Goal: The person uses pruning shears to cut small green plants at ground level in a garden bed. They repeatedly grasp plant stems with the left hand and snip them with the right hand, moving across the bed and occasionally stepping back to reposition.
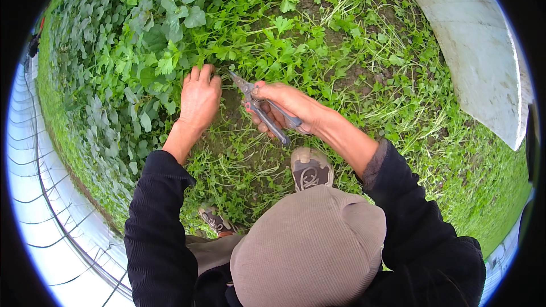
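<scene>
My right hand (286,102) is wrapped around the grey handles of a pair of pruning shears (251,91), which have reddish parts near the pivot. The narrow blades point up and left, and their tip lies close to my left hand (201,94) among green stems. My left hand reaches, back upward, into the edge of the leafy green plants (168,62). Its fingertips are hidden by the foliage, so what they hold cannot be made out. Under the shears a strip of bare soil (230,108) shows.
Blue-green broad-leaved plants (170,13) grow thickly at the left. Cut-looking stems and low leaves (409,106) cover the ground at right. A pale, dirty sheet or panel (473,47) stands at upper right. My shoes (311,168) rest among the greens. Translucent ribbed walling (47,170) curves along the left.
</scene>
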### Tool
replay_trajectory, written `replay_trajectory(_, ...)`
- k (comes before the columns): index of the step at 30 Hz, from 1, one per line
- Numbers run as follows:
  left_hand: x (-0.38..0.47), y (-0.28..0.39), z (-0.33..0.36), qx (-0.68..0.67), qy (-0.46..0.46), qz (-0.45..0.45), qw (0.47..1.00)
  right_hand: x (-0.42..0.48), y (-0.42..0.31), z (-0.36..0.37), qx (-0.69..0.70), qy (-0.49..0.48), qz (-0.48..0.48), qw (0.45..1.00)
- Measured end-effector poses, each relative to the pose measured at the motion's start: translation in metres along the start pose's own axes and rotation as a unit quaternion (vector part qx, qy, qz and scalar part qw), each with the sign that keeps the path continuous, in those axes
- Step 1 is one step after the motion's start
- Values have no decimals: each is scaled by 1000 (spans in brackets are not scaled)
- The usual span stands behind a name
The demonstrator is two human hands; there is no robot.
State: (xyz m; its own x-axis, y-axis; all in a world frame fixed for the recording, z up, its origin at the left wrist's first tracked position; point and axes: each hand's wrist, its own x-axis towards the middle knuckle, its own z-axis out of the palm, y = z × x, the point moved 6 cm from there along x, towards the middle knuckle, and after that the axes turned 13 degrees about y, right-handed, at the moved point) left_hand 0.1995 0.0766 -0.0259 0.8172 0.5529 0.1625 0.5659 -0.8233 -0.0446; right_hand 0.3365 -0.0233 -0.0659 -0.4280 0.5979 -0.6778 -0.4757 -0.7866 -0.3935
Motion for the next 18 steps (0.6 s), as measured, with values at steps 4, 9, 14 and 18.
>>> replay_trajectory(4, 6, -9, 5, -38, 14, -79, 996, 19, -4, -2, -53, 41, -4, 998)
replay_trajectory(9, 15, -10, 8, -15, 13, -115, 993, 27, -1, -8, -79, 48, 13, 996)
replay_trajectory(14, 21, -5, 9, -4, 21, -105, 994, 30, -2, -9, -88, 39, 26, 995)
replay_trajectory(18, 22, -8, 16, -11, -14, -122, 992, 32, -5, -9, -111, 42, 29, 992)
